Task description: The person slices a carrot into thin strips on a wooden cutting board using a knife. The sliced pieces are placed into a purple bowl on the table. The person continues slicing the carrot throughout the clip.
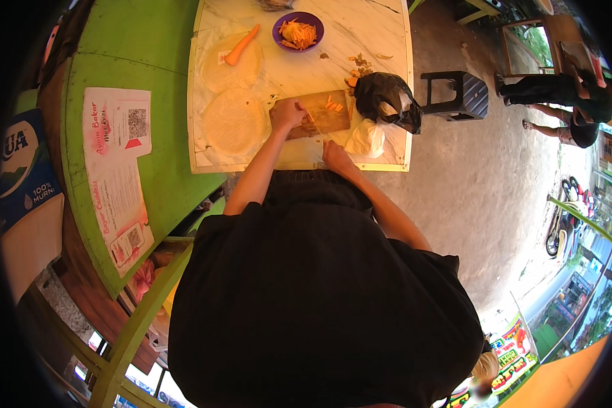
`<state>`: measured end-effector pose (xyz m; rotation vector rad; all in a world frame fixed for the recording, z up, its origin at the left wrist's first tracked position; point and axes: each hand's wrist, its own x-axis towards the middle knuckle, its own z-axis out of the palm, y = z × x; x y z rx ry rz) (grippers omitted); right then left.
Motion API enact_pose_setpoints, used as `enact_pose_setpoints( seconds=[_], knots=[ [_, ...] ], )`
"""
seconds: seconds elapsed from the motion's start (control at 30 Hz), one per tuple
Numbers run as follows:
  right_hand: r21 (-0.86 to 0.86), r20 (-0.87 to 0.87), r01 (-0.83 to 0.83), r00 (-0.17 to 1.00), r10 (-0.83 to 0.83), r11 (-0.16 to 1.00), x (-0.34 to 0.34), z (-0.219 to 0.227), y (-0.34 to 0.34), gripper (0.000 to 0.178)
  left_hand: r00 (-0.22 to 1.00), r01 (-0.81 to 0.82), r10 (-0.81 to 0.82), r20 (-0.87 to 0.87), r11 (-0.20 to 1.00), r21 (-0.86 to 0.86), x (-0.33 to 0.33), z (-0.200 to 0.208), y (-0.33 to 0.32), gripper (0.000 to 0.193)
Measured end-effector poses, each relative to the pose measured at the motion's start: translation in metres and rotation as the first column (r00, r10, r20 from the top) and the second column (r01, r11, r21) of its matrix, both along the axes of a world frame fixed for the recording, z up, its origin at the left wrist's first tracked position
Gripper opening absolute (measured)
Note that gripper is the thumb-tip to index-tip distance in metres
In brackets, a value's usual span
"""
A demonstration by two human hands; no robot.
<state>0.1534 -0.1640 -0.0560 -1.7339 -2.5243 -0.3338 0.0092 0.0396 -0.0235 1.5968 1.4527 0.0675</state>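
A wooden cutting board [323, 127] lies near the front edge of the marble-patterned table. My left hand [289, 114] rests at the board's left side, fingers closed on a piece of carrot [309, 118]. From the near side, my right hand [336, 156] grips a knife [317, 128] whose thin blade points up toward that piece. Cut carrot sticks [333, 104] lie on the right part of the board. Farther back, a purple bowl [321, 27] holds a heap of shredded carrot [298, 35]. A whole peeled carrot [241, 45] lies at the far left.
Two round pale mats or lids [232, 122] lie left of the board. On the right sit a black plastic bag [385, 95], a white plastic bag [367, 141] and some peelings [360, 66]. A dark stool [459, 94] stands beyond the table; a green table [126, 54] is left.
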Motion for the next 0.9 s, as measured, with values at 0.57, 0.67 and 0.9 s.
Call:
enact_pose_setpoints(
  seconds=[0.57,0.67,0.9],
  knots=[
    [-0.704,-0.559,0.054,0.573,-0.599,0.708,0.016,-0.003,0.014,0.044,0.999,0.005,-0.007,0.049,0.999,0.042,-0.001,-0.015,-0.005,0.017],
    [-0.726,-0.527,0.057,0.594,-0.608,0.685,0.011,0.007,0.018,0.048,1.0,0.011,-0.011,0.0,0.991,0.13,-0.005,-0.019,-0.008,0.015],
    [-0.664,-0.647,0.017,0.488,-0.586,0.748,0.016,-0.008,0.009,0.048,0.999,0.029,-0.025,-0.03,0.987,0.157,-0.001,-0.004,-0.015,0.02]
  ],
)
